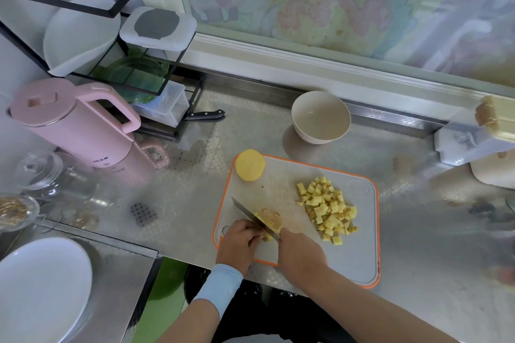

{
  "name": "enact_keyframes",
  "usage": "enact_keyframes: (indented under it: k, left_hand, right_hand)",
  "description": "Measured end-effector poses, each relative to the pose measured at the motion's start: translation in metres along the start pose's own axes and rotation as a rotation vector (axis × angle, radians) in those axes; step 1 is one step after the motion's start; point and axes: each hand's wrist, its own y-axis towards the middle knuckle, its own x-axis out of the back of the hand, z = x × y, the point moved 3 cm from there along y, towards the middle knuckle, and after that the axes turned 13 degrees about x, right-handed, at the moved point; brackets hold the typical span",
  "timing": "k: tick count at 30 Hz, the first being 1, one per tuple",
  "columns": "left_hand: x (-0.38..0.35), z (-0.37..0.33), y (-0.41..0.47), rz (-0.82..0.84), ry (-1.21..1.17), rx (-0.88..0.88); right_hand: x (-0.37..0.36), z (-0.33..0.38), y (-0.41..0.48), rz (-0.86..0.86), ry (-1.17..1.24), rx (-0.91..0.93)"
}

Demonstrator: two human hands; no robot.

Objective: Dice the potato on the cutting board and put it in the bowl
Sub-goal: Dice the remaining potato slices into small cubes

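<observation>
So the right hand (301, 250) is wrapped round the knife (250, 216), blade running far-left across the potato chunk (269, 219) that the curled left hand (239, 239) pins near the cutting board (359, 253)'s near-left corner, diced pile (327, 211) to the right, bowl (320, 117) further back.
</observation>
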Motion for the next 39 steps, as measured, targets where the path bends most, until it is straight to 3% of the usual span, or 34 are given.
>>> enact_keyframes:
  k: [25,39]
  left_hand:
    - [-0.007,0.004,-0.004,-0.022,0.033,-0.008]
    - [0.0,-0.002,-0.003,-0.09,0.026,0.084]
  right_hand:
    - [0.001,-0.003,-0.003,-0.082,0.028,0.011]
    - [0.006,-0.001,-0.009,-0.085,0.002,-0.001]
